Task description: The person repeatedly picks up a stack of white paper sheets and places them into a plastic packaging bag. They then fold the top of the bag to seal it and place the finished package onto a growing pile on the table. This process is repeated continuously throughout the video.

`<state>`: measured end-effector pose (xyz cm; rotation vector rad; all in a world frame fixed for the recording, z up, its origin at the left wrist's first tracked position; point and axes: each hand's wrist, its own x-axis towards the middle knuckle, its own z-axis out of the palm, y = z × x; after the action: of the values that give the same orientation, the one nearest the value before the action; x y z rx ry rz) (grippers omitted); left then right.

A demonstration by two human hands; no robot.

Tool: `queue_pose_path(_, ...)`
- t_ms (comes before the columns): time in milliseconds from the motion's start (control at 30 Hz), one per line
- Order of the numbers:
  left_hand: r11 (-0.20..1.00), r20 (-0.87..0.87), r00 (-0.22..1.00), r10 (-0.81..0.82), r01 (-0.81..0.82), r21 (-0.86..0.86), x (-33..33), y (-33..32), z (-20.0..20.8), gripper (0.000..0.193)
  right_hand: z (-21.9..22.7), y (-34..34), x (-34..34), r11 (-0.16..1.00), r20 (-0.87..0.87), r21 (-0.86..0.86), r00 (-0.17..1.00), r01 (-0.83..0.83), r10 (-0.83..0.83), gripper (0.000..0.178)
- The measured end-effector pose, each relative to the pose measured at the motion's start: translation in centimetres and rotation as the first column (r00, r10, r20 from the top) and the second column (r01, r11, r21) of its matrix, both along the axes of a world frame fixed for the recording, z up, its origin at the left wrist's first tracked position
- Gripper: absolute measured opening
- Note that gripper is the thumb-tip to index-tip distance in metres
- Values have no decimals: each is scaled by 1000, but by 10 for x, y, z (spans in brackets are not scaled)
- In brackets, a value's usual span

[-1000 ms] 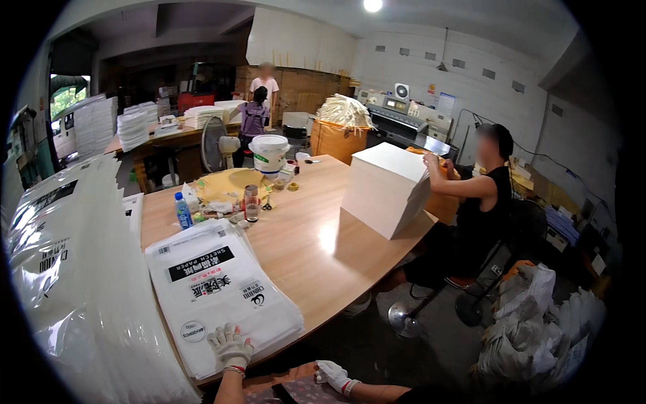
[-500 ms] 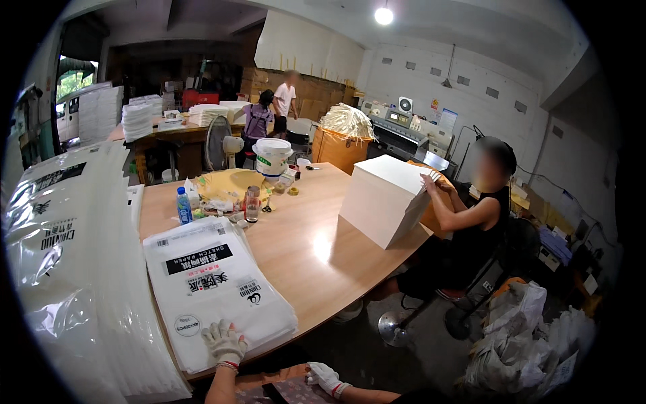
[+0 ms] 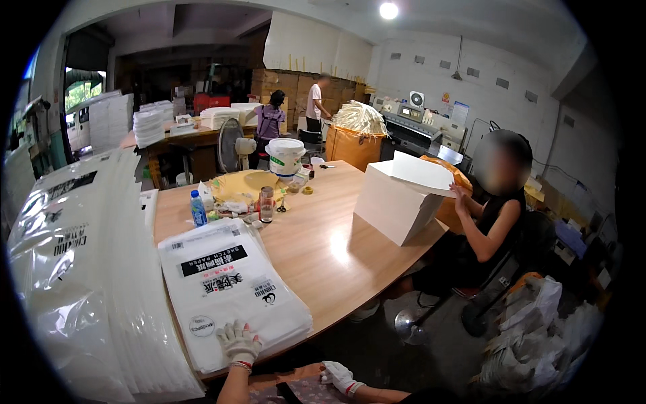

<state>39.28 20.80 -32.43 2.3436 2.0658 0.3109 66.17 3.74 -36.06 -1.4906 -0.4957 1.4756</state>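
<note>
My left hand (image 3: 240,343), in a whitish work glove with some bare fingertips, lies with fingers spread on the near edge of a stack of printed white plastic bags (image 3: 279,316). The bags lie flat at the table's near left corner. In my lap, my right hand (image 3: 338,378), also gloved, rests with its fingers laid out over my patterned clothing (image 3: 299,389). It holds nothing that I can see.
Clear plastic sleeves (image 3: 74,283) are piled at left. On the table (image 3: 316,236) stand a water bottle (image 3: 198,209), a glass (image 3: 266,205), scissors (image 3: 281,206) and a white bucket (image 3: 285,158). A co-worker (image 3: 494,209) sits right, handling a tall paper stack (image 3: 390,205).
The co-worker has raised some top sheets off the paper stack, so they now stand askew. My view has shifted slightly left. Both my hands stay where they were.
</note>
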Motion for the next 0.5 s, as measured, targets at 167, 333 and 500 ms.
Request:
queue_pose_path(167, 998, 31, 999, -9, 7, 57, -2, -5, 3, 53, -14, 0, 3, 1000, -81, 19, 997, -6, 7, 29)
queue_pose_path(333, 1000, 36, 999, -22, 22, 14, 4, -13, 6, 54, -43, -2, 16, 995, -24, 94, 1000, 21, -19, 29)
queue_pose_path(500, 1000, 50, 999, 5, -6, 9, 6, -2, 2, 55, -31, -2, 19, 1000, -5, 8, 1000, -16, 16, 33)
